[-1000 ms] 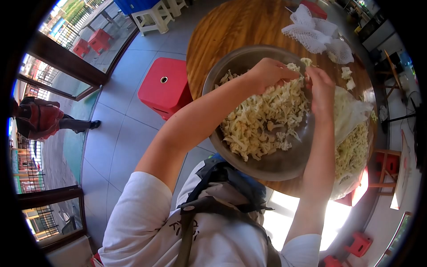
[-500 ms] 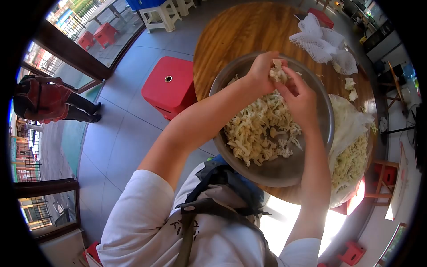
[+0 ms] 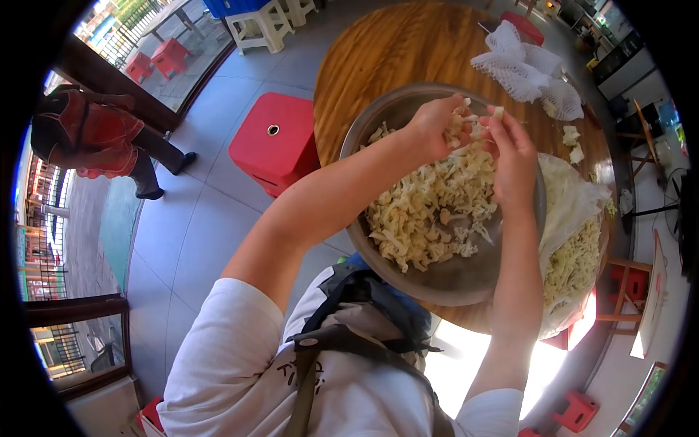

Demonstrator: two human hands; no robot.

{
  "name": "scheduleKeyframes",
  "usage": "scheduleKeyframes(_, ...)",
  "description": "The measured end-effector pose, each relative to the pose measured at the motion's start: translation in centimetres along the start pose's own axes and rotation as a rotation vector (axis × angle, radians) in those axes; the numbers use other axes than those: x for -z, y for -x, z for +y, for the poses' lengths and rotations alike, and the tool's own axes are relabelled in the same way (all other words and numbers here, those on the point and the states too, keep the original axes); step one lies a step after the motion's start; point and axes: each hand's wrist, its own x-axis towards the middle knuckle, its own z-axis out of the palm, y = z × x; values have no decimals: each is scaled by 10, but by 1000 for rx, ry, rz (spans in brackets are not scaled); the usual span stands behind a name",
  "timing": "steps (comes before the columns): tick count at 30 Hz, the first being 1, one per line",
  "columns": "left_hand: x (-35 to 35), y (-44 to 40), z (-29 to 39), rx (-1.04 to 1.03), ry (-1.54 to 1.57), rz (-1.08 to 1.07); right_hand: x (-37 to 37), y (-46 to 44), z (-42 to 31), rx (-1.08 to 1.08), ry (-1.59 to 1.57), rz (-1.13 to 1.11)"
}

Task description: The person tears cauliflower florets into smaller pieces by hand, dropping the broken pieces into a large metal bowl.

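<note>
Above a large steel bowl, my left hand is closed round a piece of cauliflower. My right hand is just beside it, its thumb and fingers pinching a small cauliflower floret. Below both hands lies a heap of broken cauliflower florets covering much of the bowl's bottom. Part of the heap is hidden by my hands and left forearm. A clear plastic bag full of more cut pale vegetable lies against the bowl's right side.
The bowl stands on a round wooden table. White foam netting and cauliflower scraps lie on it. A red stool is at the table's left. Near the glass doors, a person in a red apron is on foot.
My hands have drawn slightly apart, and a small floret now shows in my right fingertips, away from the piece in my left. The person by the doors has come further inside.
</note>
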Motion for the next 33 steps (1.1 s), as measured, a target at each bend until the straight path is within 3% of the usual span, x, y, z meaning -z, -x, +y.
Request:
scheduleKeyframes(7,-6,8,5,-76,-34,-76,14,-6,2,81,259,121)
scheduleKeyframes(10,-4,7,6,-14,-20,-85,12,-2,-2,112,301,-9)
scheduleKeyframes(13,-8,8,3,-39,-70,-57,5,5,-10,215,574,-50)
scheduleKeyframes(16,-7,10,1,-56,-162,-38,3,5,-6,231,504,-7)
scheduleKeyframes(21,-8,16,-4,-27,-408,-179,2,4,-7,260,464,-39)
scheduleKeyframes(33,-18,29,-8,-71,-563,-230,11,-1,-2,169,359,-72)
